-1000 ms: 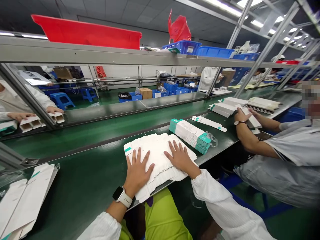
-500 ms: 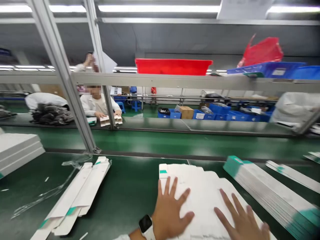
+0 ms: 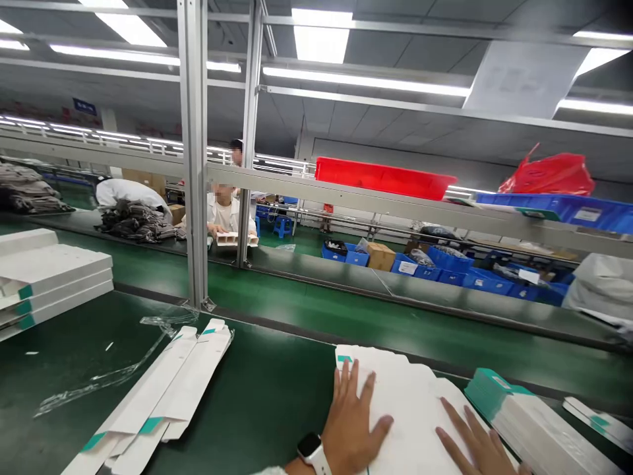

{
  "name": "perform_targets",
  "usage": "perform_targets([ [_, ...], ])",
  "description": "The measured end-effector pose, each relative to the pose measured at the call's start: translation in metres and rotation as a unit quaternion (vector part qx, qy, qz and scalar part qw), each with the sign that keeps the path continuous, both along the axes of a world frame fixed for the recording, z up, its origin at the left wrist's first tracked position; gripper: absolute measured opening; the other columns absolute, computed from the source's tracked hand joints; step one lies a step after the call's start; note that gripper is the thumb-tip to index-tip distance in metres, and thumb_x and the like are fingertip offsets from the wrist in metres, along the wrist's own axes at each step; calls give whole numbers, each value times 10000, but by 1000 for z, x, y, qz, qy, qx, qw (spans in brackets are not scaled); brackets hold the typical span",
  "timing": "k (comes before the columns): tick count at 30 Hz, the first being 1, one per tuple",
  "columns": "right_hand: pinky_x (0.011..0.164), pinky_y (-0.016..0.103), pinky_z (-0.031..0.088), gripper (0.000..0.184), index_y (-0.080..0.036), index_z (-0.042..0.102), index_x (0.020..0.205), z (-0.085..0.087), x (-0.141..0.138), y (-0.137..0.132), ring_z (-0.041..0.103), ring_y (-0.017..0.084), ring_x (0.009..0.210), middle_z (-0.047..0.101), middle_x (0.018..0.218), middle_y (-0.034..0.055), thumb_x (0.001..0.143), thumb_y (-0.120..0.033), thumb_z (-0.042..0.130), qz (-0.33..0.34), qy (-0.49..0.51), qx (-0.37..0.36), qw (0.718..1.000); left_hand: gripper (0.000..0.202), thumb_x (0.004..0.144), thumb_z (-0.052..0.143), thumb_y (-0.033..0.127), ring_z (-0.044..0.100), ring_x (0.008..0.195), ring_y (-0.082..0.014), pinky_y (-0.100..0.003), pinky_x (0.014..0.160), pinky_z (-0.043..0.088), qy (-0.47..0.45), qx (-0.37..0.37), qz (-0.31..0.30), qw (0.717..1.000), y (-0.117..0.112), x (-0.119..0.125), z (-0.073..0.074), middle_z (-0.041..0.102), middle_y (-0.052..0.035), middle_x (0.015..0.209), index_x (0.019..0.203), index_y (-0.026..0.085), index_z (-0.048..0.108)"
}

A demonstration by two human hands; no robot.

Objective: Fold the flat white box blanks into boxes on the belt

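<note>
Both my hands lie flat with spread fingers on a stack of flattened white carton blanks (image 3: 408, 409) at the bottom of the view. My left hand (image 3: 353, 425), with a white-strapped smartwatch (image 3: 311, 453) on its wrist, rests on the stack's left part. My right hand (image 3: 475, 442) presses on its right part, partly cut off by the frame's lower edge. Neither hand grips anything. Just right of my right hand stands a neat stack of flat cartons with teal edges (image 3: 524, 412).
Folded white cartons with teal marks (image 3: 168, 386) and loose clear plastic film (image 3: 109, 369) lie on the green bench (image 3: 267, 376) to my left. White stacks (image 3: 49, 280) sit further left. Beyond a metal rail, a co-worker (image 3: 222, 214) handles white carton pieces; a red crate (image 3: 386, 178) and blue crates (image 3: 558, 208) sit on a shelf.
The view has swung left and tilted up, so the seated co-worker on the right has left the frame. My hands stay flat on the white stack, now lower in the picture.
</note>
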State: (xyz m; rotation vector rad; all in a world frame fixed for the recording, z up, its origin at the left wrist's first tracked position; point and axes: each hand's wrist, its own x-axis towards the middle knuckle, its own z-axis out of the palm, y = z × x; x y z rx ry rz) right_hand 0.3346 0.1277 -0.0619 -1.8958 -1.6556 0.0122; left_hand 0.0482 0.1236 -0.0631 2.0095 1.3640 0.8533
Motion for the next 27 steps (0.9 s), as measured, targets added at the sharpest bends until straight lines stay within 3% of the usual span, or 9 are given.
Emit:
perform_targets([
  [2, 1196, 919, 360, 787, -217, 853, 1312, 20, -27, -13, 533, 662, 1520, 611, 1614, 363, 920, -711, 381, 13, -61, -25, 998, 844, 1078, 675, 506, 48, 1779, -492, -756, 1434, 62, 8, -5, 62, 998, -1, -10, 3, 153, -253, 1898, 1778, 123, 399],
  [3, 1245, 785, 439, 753, -181, 855, 1236, 27, -44, -19, 597, 574, 1502, 663, 1551, 347, 938, -669, 366, 35, -78, -38, 996, 860, 1054, 734, 463, 81, 1771, -530, -803, 1411, 25, 15, -11, 90, 996, -1, -14, 3, 211, -306, 1878, 1757, 81, 420],
  [6, 1241, 472, 528, 515, -214, 803, 1207, 34, -102, -23, 713, 307, 1357, 798, 1331, 162, 1061, -550, 440, 99, -113, -113, 982, 660, 1069, 764, 398, 233, 1766, -446, -793, 1415, 102, 30, -15, 105, 994, -1, -24, -4, 391, -180, 1854, 1666, 205, 557],
  [9, 1199, 567, 521, 552, -184, 726, 1335, 25, -150, -9, 651, 338, 1393, 722, 1445, 143, 1053, -656, 684, 70, -148, -169, 972, 565, 1076, 761, 407, 342, 1720, -424, -770, 1400, 224, 25, -16, 66, 997, 4, -30, -15, 465, -147, 1807, 1592, 225, 622],
  [12, 1193, 595, 525, 549, -183, 708, 1375, 23, -175, -1, 639, 355, 1403, 692, 1480, 143, 1030, -604, 777, 27, -182, -203, 962, 546, 1066, 777, 392, 417, 1676, -419, -757, 1379, 292, 2, -22, 45, 999, 6, -36, -18, 521, -146, 1759, 1566, 223, 638],
  [16, 1146, 575, 558, 553, -135, 695, 1395, 27, -187, -3, 705, 361, 1315, 741, 1394, 180, 1015, -524, 798, 2, -204, -216, 955, 516, 1069, 773, 388, 469, 1645, -404, -748, 1374, 304, -60, -35, 64, 996, 2, -42, -17, 606, -145, 1678, 1542, 216, 656],
  [21, 1101, 702, 547, 1010, 99, 398, 1650, 13, -178, 12, 672, 568, 1367, 671, 1468, 408, 850, -434, 708, 20, -148, -178, 973, 484, 1099, 729, 385, 579, 1572, -358, -718, 1409, 242, -169, -80, 88, 978, 7, -44, -9, 711, -137, 1563, 1542, 205, 656],
  [24, 1023, 622, 639, 1130, 38, 387, 1664, 7, -163, 32, 804, 488, 1176, 803, 1278, 305, 748, -594, 586, 35, -63, -168, 983, 514, 1155, 592, 348, 601, 1560, -329, -699, 1440, 133, -241, -118, 106, 958, 11, -49, -4, 769, -136, 1476, 1638, 175, 548],
  [27, 919, 539, 703, 936, -180, 657, 1476, 18, -150, 50, 857, 429, 950, 864, 1014, 180, 692, -687, 587, 86, 49, -143, 985, 580, 1135, 549, 340, 562, 1590, -311, -604, 1465, 104, -292, -147, 103, 939, 14, -53, 1, 754, -171, 1506, 1682, 163, 477],
])
